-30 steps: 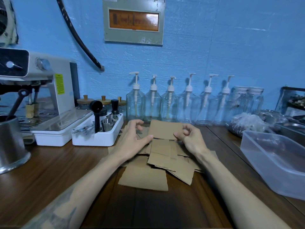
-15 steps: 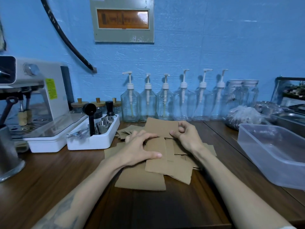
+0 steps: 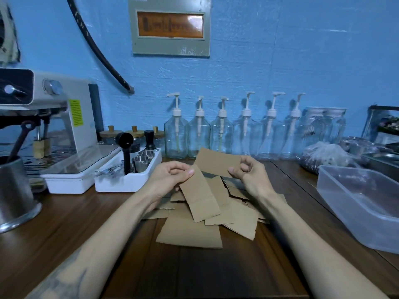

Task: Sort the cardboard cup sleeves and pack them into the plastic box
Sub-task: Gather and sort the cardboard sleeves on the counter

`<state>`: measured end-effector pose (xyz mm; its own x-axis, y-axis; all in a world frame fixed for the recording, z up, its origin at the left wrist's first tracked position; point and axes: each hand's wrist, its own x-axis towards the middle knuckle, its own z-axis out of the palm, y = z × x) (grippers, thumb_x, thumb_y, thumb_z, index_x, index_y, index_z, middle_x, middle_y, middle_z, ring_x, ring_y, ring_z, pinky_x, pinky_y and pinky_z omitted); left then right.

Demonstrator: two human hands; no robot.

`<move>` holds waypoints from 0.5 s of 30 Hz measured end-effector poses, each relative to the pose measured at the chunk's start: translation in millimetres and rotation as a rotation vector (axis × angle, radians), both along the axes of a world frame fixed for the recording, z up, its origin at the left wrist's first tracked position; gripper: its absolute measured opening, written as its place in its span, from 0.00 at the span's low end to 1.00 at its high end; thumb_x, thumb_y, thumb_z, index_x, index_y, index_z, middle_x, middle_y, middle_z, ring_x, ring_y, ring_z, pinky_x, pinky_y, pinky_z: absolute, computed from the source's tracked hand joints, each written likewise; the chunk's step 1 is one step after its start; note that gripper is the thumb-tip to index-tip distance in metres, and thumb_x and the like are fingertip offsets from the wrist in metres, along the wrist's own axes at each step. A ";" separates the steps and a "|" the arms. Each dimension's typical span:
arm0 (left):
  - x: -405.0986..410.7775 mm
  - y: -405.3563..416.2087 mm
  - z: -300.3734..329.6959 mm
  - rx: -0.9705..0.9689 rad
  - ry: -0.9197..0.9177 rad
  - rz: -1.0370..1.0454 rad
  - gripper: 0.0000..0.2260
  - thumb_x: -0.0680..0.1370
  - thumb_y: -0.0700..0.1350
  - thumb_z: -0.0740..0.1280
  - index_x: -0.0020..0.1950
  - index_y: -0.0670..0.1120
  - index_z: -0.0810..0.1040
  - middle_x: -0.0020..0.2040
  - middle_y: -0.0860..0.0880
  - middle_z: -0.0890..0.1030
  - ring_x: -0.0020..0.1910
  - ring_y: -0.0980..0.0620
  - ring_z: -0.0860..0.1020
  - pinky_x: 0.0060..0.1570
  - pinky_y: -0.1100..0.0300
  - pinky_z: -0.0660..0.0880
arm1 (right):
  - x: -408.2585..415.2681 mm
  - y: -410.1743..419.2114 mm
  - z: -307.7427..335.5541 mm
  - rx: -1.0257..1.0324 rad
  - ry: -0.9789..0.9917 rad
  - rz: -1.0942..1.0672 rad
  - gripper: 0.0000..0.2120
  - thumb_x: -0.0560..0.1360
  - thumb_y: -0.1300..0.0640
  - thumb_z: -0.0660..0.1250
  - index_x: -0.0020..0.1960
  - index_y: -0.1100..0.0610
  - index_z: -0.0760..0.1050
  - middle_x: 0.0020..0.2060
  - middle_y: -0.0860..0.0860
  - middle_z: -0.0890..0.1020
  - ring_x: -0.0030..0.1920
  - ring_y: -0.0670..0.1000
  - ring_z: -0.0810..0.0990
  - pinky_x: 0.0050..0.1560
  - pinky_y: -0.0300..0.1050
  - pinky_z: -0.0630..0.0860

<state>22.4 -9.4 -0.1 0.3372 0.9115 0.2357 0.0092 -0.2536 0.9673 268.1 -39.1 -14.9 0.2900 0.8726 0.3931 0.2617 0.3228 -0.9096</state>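
A loose pile of brown cardboard cup sleeves (image 3: 235,219) lies on the wooden counter in front of me. My left hand (image 3: 170,175) pinches the top end of one flat sleeve (image 3: 199,198), lifted off the pile and hanging down toward me. My right hand (image 3: 248,171) pinches the right edge of another sleeve (image 3: 216,161), held up behind the first one. The clear plastic box (image 3: 358,203) stands at the right edge of the counter, with nothing visible inside it.
A row of glass pump bottles (image 3: 222,134) lines the blue wall behind the pile. A white tray of coffee tools (image 3: 129,180) and an espresso machine (image 3: 54,126) stand at the left, a steel jug (image 3: 15,190) at far left. Bags and metal trays (image 3: 323,156) sit behind the box.
My left hand, which lay flat on the pile, has picked up a sleeve and raised it. My right hand has lifted its sleeve a little higher.
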 end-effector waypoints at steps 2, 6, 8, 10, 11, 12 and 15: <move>-1.1 2.0 -2.0 -0.025 -0.005 -0.001 0.06 0.76 0.43 0.72 0.49 0.42 0.80 0.45 0.42 0.85 0.32 0.53 0.74 0.25 0.64 0.65 | 0.1 0.5 -1.3 -0.007 -0.014 0.015 0.09 0.75 0.64 0.71 0.54 0.59 0.77 0.46 0.50 0.87 0.51 0.52 0.85 0.62 0.49 0.77; -1.6 4.1 -0.8 -0.031 -0.060 0.041 0.07 0.78 0.42 0.71 0.52 0.41 0.77 0.45 0.41 0.83 0.31 0.53 0.75 0.19 0.64 0.65 | 1.0 0.4 -1.7 -0.004 -0.005 0.026 0.09 0.76 0.63 0.71 0.55 0.58 0.76 0.46 0.50 0.87 0.51 0.52 0.85 0.58 0.46 0.77; -3.7 5.4 3.3 -0.031 -0.150 0.065 0.10 0.77 0.39 0.70 0.57 0.39 0.77 0.49 0.37 0.82 0.36 0.52 0.81 0.22 0.63 0.75 | 1.3 0.1 -1.8 -0.006 -0.008 0.026 0.09 0.76 0.62 0.71 0.55 0.57 0.76 0.46 0.50 0.87 0.49 0.51 0.85 0.51 0.42 0.75; -7.2 7.1 8.3 -0.057 -0.266 0.071 0.13 0.76 0.37 0.71 0.60 0.41 0.76 0.51 0.38 0.83 0.42 0.50 0.83 0.28 0.62 0.79 | 0.8 -0.4 -1.5 -0.012 -0.017 0.019 0.09 0.76 0.61 0.72 0.54 0.55 0.76 0.45 0.48 0.87 0.44 0.45 0.84 0.42 0.35 0.71; -9.1 8.0 10.4 -0.069 -0.317 0.069 0.15 0.76 0.36 0.71 0.62 0.42 0.76 0.51 0.38 0.83 0.42 0.50 0.84 0.30 0.63 0.79 | 0.4 -0.7 -1.3 -0.014 -0.016 0.018 0.09 0.76 0.61 0.71 0.54 0.55 0.76 0.45 0.47 0.87 0.42 0.43 0.83 0.39 0.33 0.70; -10.8 8.5 11.9 -0.075 -0.356 0.067 0.17 0.75 0.35 0.72 0.62 0.42 0.75 0.50 0.39 0.84 0.41 0.50 0.83 0.31 0.63 0.78 | -0.3 -0.9 -0.9 -0.015 -0.015 0.019 0.09 0.76 0.61 0.71 0.54 0.54 0.76 0.45 0.47 0.87 0.40 0.41 0.83 0.38 0.30 0.70; -13.5 7.7 12.5 -0.057 -0.380 0.064 0.22 0.73 0.33 0.73 0.63 0.46 0.71 0.47 0.42 0.86 0.38 0.52 0.83 0.35 0.60 0.76 | -1.3 -1.6 0.5 -0.011 -0.024 0.020 0.08 0.76 0.62 0.71 0.53 0.53 0.76 0.44 0.46 0.87 0.39 0.38 0.82 0.36 0.27 0.70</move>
